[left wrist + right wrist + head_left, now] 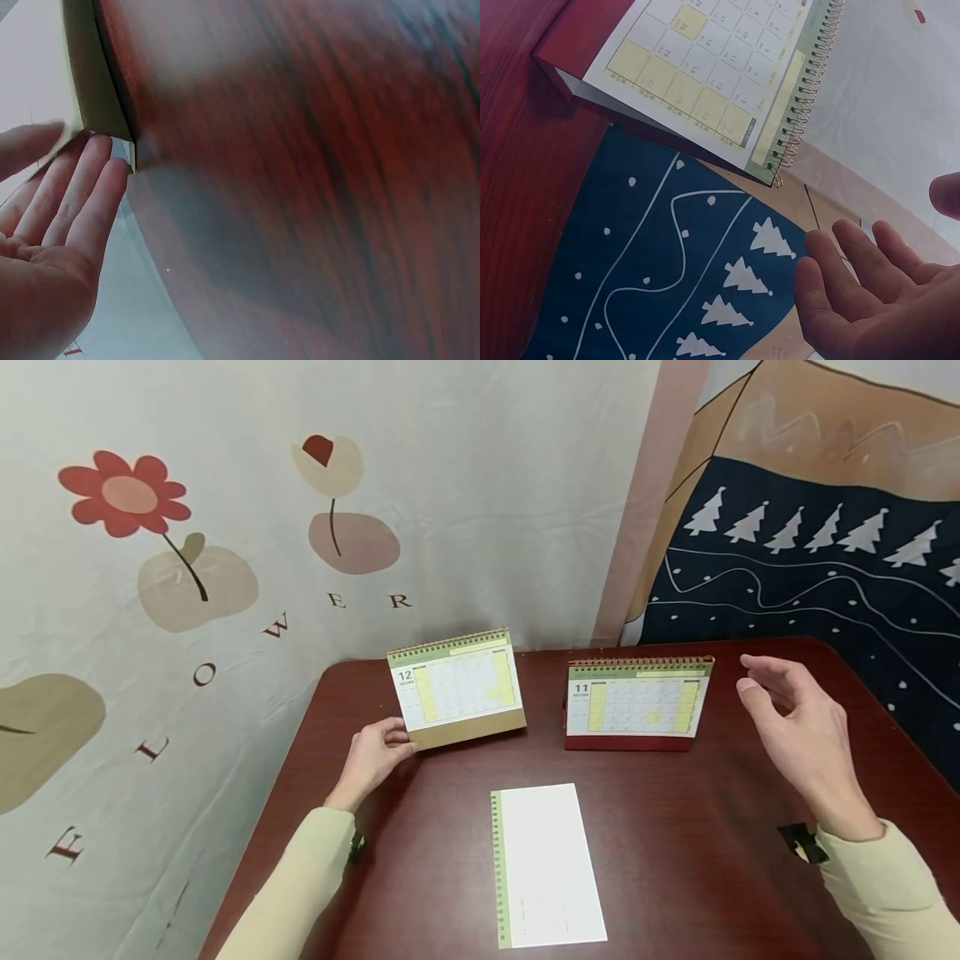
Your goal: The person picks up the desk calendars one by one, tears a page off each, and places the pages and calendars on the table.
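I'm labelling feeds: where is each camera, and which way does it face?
Head: worn on the head, facing forward and down at calendar 12 and calendar 11; left hand and right hand show.
Left wrist: on that wrist, facing left hand and table.
Right wrist: on that wrist, facing right hand and calendar 11.
Head and right wrist share calendar 11.

Long pale yellow-green sleeves (300,868), plain — small black wrist-worn devices (795,838), yellowish patch (810,850) on the right one

Site: indoor tabletop corner (room type undetermined); wood-grain table (690,835) backed by wrinkled flower-print hanging (495,518) and tree-print hanging (757,581).
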The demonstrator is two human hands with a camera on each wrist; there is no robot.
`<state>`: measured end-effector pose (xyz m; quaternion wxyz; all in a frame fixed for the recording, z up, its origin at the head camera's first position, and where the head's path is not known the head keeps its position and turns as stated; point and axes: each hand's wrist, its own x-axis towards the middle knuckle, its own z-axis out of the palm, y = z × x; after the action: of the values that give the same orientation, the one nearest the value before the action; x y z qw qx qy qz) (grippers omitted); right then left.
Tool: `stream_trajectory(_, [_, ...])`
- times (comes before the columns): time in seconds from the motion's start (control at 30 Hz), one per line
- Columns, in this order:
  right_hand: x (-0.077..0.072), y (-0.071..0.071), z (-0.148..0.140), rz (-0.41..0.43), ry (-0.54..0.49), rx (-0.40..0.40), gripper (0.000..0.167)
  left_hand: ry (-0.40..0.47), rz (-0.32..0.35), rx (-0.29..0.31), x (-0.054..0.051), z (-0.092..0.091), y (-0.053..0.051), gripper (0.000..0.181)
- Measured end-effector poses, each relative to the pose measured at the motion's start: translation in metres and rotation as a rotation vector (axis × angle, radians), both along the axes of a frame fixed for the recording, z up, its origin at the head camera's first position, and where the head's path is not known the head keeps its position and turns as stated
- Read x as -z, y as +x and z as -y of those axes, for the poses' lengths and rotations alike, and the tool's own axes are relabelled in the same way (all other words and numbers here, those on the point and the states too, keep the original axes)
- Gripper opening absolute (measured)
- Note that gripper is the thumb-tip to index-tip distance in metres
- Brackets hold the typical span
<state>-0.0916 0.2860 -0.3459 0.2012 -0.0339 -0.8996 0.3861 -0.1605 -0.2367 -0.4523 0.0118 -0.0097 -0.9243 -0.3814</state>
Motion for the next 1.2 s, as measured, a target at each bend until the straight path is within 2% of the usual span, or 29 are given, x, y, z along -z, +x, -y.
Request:
stream_trajectory(0.13, [-0.001, 0.001, -0.002, 0.015, 0.006, -0.004, 0.044, -0.018, -0.021, -0.014, 0.002, -0.002, -0.002, 0.024])
stream_trajectory(0.3, [-0.001, 0.003, -0.004, 0.028, 0.009, -0.012, 0.044, -0.109, -0.008, -0.034, 0.005, -0.001, 0.001, 0.011])
stream_trajectory(0.4, [-0.002, 0.003, -0.004, 0.03, 0.007, -0.012, 0.044, -0.169, -0.007, -0.02, 0.006, -0.001, 0.002, 0.007])
stream_trajectory(0.67, [-0.003, -0.001, -0.006, 0.037, 0.01, -0.007, 0.045, -0.325, -0.057, 0.034, 0.003, -0.004, -0.007, 0.01])
stream_trajectory(0.8, [-0.002, -0.002, -0.008, 0.031, 0.012, 0.007, 0.044, -0.354, -0.066, 0.041, 0.003, -0.006, -0.011, 0.012])
stream_trajectory(1.0, [-0.003, -0.003, -0.009, 0.018, 0.01, 0.016, 0.043, -0.391, -0.074, 0.032, 0.002, -0.007, -0.01, 0.014])
stream_trajectory(1.2, [0.0, -0.003, -0.009, 0.034, 0.009, -0.003, 0.044, -0.404, -0.049, 0.03, 0.001, -0.01, -0.01, 0.013])
